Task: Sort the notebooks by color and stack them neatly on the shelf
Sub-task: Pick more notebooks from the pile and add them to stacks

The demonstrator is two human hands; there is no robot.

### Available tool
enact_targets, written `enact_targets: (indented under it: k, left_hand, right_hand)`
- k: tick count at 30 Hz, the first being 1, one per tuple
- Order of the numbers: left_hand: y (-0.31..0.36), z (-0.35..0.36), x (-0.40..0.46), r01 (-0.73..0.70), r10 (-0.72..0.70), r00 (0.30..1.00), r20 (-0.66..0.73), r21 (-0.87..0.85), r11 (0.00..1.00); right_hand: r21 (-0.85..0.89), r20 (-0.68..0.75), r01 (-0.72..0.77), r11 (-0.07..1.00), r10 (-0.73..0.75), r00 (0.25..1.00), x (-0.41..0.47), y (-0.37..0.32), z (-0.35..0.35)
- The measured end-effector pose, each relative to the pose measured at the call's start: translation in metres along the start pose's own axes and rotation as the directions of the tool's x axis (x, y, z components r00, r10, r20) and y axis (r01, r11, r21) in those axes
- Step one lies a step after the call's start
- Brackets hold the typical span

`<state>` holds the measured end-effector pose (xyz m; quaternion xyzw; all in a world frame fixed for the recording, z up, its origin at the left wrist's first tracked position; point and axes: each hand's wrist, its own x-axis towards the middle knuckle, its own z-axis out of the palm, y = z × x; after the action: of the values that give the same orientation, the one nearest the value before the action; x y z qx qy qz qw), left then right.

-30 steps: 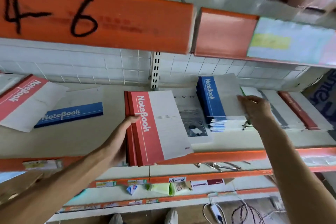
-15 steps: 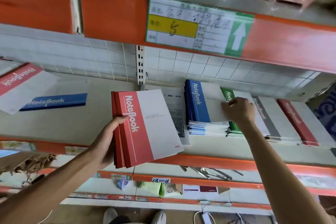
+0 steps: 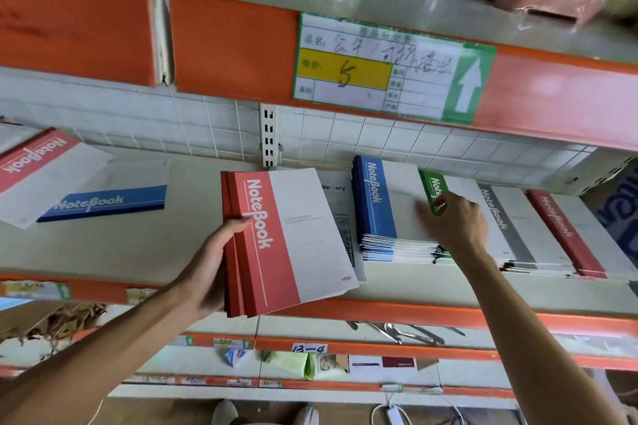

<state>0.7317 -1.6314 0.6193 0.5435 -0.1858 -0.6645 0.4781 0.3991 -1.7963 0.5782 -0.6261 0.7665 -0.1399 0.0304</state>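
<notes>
- Sheaf of thin red-and-white card-cover notebooks (image 3: 286, 241): held tilted over the front edge of the cream shelf board (image 3: 138, 252).
- Left hand (image 3: 210, 269): grips the sheaf's red spine edge, thumb on the cover.
- Right hand (image 3: 452, 221): fingers curled, resting on the blue-spined notebook stack (image 3: 379, 210) beside a green-spined stack (image 3: 435, 186); whether it grasps anything cannot be told.
- Grey-spined stack (image 3: 500, 217) and dark red stack (image 3: 562, 235): lying flat further right.

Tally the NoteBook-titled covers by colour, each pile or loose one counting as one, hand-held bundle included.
Red: 3 (held bundle, loose red, red pile)
Blue: 2 (loose blue, blue pile)
Green: 1 (green pile)
Grey: 1 (grey pile)
Total: 7
</notes>
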Motion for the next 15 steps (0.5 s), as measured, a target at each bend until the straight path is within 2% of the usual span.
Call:
enact_targets:
  k: [2,3,4,6,8,9,15]
  left_hand:
    - [0.0,-0.001,-0.002,0.01,-0.01,1.0,0.022,-0.019,1.0]
    - [0.002,-0.001,0.0,0.017,-0.017,0.999,0.029,-0.027,0.999]
    - [0.004,0.0,0.001,0.022,-0.02,0.999,0.042,-0.032,0.999]
    - [0.005,0.002,0.005,0.024,-0.023,0.999,0.049,-0.038,0.999]
    - [0.005,0.004,0.009,0.006,-0.004,0.998,0.055,-0.033,0.999]
    - [0.005,0.005,0.01,-0.003,0.006,0.998,0.065,-0.043,0.999]
    - [0.004,0.008,0.018,0.009,0.0,0.994,0.108,-0.078,0.997]
  right_hand:
    - [0.041,-0.102,0.063,0.997,-0.059,0.993,-0.008,-0.008,-0.009]
    - [0.119,-0.135,0.11,0.987,-0.094,0.986,-0.015,-0.017,-0.014]
    - [0.237,-0.125,0.161,0.958,-0.134,0.983,-0.025,-0.027,-0.02]
    - [0.498,0.046,0.194,0.845,-0.249,0.967,-0.051,-0.052,-0.028]
    - [0.662,0.248,0.095,0.744,-0.337,0.908,-0.08,-0.076,-0.028]
    - [0.701,0.305,0.04,0.712,-0.349,0.886,-0.09,-0.083,-0.025]
    - [0.778,0.324,-0.091,0.622,-0.273,0.906,-0.101,-0.089,-0.009]
